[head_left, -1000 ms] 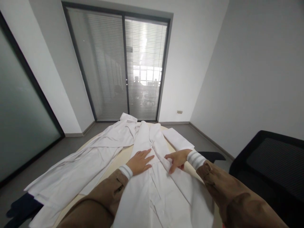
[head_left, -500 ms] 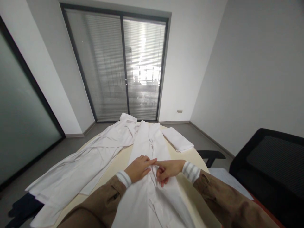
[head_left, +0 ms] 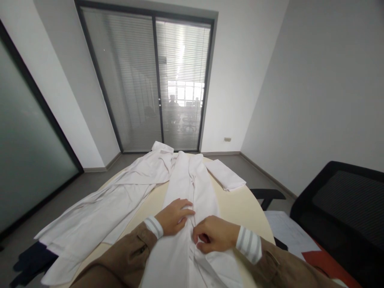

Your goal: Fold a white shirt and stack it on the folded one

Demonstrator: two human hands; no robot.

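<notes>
A long white coat (head_left: 180,248) lies lengthwise down the middle of the table, its front opening and small creases running along the centre. My left hand (head_left: 175,216) rests on the coat beside that opening, fingers slightly bent and apart. Just right of it, my right hand (head_left: 217,234) is curled, with thumb and fingers pinching the coat's front edge; the fabric below is lifted in a fold. To the left, a second white garment (head_left: 120,204) is spread out and hangs past the table edge. A folded white cloth part (head_left: 226,176) lies at the right.
The round cream table (head_left: 255,208) is underneath. At the right stands a black mesh chair (head_left: 345,204), with white papers (head_left: 285,232) and something red (head_left: 327,260) on it. Dark cloth (head_left: 34,260) shows low at the left. Behind are a glass partition with blinds (head_left: 144,80) and walls.
My right hand has moved down toward me and curled onto the coat's front edge, away from my left fingertips. My left hand has shifted slightly left.
</notes>
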